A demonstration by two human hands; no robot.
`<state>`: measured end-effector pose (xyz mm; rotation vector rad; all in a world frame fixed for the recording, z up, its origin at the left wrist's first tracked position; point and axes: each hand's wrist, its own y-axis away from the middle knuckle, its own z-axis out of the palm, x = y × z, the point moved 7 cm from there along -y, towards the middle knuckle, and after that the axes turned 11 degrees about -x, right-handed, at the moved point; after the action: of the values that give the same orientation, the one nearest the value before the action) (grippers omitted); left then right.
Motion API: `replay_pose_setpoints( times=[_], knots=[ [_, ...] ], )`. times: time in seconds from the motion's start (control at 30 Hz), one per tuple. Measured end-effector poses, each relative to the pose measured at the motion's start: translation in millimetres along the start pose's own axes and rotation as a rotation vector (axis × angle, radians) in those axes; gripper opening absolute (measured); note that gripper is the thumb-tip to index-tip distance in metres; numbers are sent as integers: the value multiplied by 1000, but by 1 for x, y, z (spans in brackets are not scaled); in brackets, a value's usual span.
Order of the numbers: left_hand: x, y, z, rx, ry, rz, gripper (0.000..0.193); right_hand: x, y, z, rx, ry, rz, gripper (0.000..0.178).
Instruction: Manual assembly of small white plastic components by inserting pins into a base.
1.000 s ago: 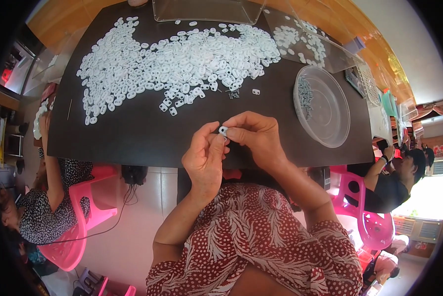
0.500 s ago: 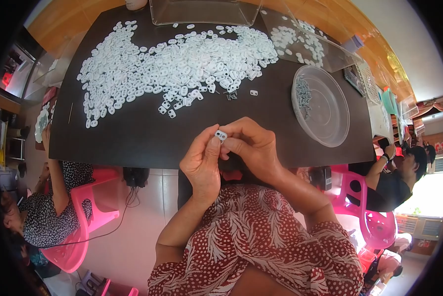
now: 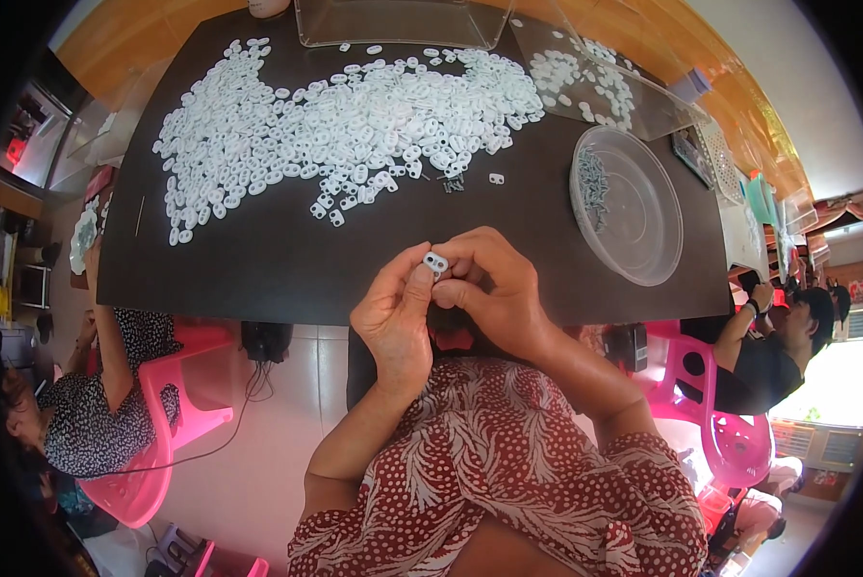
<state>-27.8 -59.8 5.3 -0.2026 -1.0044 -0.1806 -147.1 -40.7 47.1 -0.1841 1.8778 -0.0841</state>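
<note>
Hands meet at the lower centre of the table (image 3: 258, 274), in the middle of the frame. The left hand (image 3: 395, 313) grips a small white two-holed piece (image 3: 435, 262) between thumb and fingers, holding it above the table's near edge with its holes facing up. The right hand (image 3: 494, 284) is curled just beside it on the right, thumb bent inward and fingertips close against the piece; whether it grips the piece too, I cannot tell.

Across the upper left and upper centre spreads a wide heap of white pieces (image 3: 383, 115), with a few strays along its lower fringe. Just below the heap lies a small cluster of grey screws (image 3: 453, 184), and a lone white piece (image 3: 496, 179) sits to its right. At the right of the table stands a round clear dish (image 3: 643, 250) with more grey screws (image 3: 593, 188) gathered along its left side. A thin rod (image 3: 140, 217) lies near the table's left edge, and a clear bin (image 3: 403, 42) stands at the top of the frame. Pink chairs (image 3: 157, 457) flank the table, with seated people (image 3: 95, 428) at both sides.
</note>
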Motion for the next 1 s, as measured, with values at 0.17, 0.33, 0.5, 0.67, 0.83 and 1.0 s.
replay_pose_setpoints(
  times=[0.17, 0.33, 0.5, 0.67, 0.83, 1.0],
  knots=[
    [0, 1, 1, -2, 63, -59, 20, -8, 2, -2, 124, 197, -189, 27],
    [3, 2, 0, -13, 94, -84, 20, -17, 3, -1, 142, 376, -313, 28],
    [4, -1, 0, -111, 35, -62, 22, -17, 5, -2, 147, 416, -331, 29],
    [1, -2, -3, -198, 29, -59, 25, -20, 7, 0, 161, 419, -359, 30],
    [4, -2, -5, -234, -17, -47, 24, -20, 9, 1, 174, 419, -380, 31],
    [7, -2, -5, -241, -6, -56, 23, -26, 9, 3, 172, 467, -402, 31]
  ],
)
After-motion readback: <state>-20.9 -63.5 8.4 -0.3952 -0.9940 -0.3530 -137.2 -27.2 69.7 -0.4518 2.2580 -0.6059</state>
